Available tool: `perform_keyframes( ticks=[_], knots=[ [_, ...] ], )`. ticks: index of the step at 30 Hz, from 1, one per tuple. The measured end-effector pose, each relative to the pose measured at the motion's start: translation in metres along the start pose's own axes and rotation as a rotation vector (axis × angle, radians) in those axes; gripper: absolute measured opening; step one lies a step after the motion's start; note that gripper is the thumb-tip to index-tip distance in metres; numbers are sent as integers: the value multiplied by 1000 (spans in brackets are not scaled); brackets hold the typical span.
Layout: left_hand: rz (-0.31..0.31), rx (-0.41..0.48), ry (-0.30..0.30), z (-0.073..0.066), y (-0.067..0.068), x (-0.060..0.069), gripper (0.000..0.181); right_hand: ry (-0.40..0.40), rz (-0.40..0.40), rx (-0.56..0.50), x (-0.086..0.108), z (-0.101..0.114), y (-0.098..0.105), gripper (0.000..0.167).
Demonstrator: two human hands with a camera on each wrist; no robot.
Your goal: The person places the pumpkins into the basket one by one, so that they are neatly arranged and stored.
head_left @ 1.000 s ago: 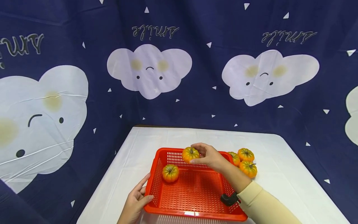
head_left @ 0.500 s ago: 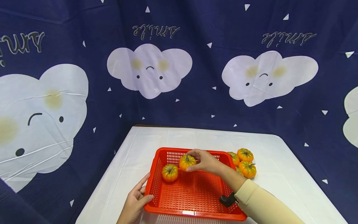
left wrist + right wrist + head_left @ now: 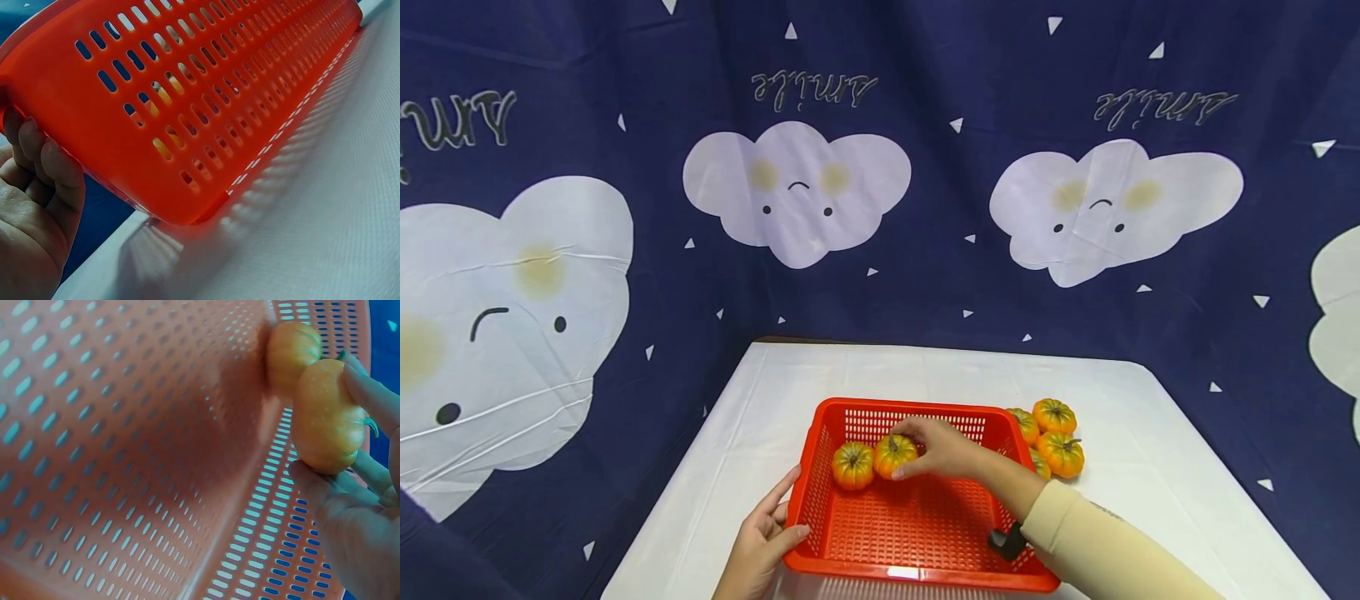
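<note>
A red plastic basket [image 3: 925,533] with slotted walls sits on the white table. My left hand [image 3: 758,537] grips its left side, thumb over the rim; in the left wrist view the curled fingers [image 3: 62,169] meet the basket's edge. Inside, my right hand [image 3: 943,450] holds a small orange pumpkin [image 3: 893,457] by its side, low near the back wall. Just left of it rests another pumpkin [image 3: 852,466]. The right wrist view has the held pumpkin [image 3: 328,419] between thumb and fingers, beside the other pumpkin [image 3: 292,353].
Several more pumpkins [image 3: 1060,454] cluster on the white table [image 3: 1150,517] against the basket's right side, one partly hidden behind its rim. A black strap mount [image 3: 1007,542] is on my right wrist. A navy cloth with clouds [image 3: 797,196] hangs behind the table.
My right hand has lowered the pumpkin and carried it slightly left, from above the back rim down beside the other pumpkin. The left hand keeps its place on the basket.
</note>
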State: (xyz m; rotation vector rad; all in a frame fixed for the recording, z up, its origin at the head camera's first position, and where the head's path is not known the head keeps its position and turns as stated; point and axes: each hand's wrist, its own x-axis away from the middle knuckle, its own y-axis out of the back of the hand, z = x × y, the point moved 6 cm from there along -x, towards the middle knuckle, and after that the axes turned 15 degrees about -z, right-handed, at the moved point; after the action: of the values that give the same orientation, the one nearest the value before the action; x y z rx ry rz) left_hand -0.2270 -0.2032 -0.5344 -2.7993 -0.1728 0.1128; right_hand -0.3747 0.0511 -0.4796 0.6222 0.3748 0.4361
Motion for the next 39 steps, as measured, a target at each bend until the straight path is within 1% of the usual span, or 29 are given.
perform_keyframes(
  ticks=[5,11,15,18,22,30,39],
  knots=[
    [-7,3,2,0,0,1,81,20,-5,87,1,1,-3,65],
    [-10,2,6,-1,0,1,81,43,-16,149,0,1,-2,66],
    [-4,4,5,-1,0,1,81,62,-5,247,1,-3,-4,66],
    [4,8,3,-1,0,2,81,63,3,284,1,-4,-6,65],
    [9,17,2,0,0,2,82,58,6,270,2,-4,-7,64],
    [9,19,10,0,0,2,82,51,10,293,2,-6,-9,64],
    [6,6,10,0,-1,1,82,-14,-20,290,4,-2,-2,77]
  ],
)
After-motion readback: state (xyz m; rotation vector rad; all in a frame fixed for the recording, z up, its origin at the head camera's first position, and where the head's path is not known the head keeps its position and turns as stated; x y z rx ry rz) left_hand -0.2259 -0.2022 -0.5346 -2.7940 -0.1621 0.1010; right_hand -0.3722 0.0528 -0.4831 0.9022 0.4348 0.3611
